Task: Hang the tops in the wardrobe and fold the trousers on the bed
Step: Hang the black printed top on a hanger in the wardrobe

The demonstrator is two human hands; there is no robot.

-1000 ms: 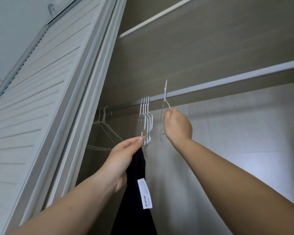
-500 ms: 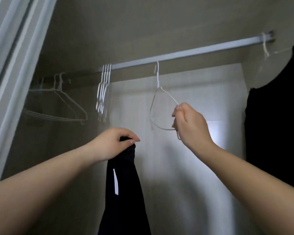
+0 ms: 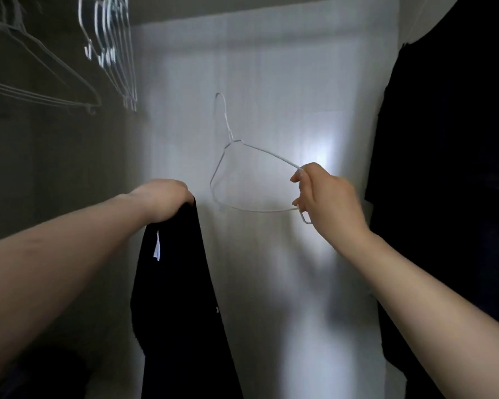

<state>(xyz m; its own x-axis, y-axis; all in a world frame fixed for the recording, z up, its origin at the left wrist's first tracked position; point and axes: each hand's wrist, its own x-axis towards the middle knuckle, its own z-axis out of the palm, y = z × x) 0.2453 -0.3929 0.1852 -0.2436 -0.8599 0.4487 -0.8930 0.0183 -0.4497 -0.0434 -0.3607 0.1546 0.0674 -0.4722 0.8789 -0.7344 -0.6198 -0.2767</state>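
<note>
Fingers of our right hand pinch a hanger end; our left hand clenches a black top inside the wardrobe.

Thin white-coated wire hanger, smooth; black garment of matt cloth with a white fabric label

head cam | faces into wardrobe back wall | close range

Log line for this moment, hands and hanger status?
left hand: gripping black top | right hand: holding white wire hanger, hook free in air | top not on hanger | spare hangers upper left
</note>
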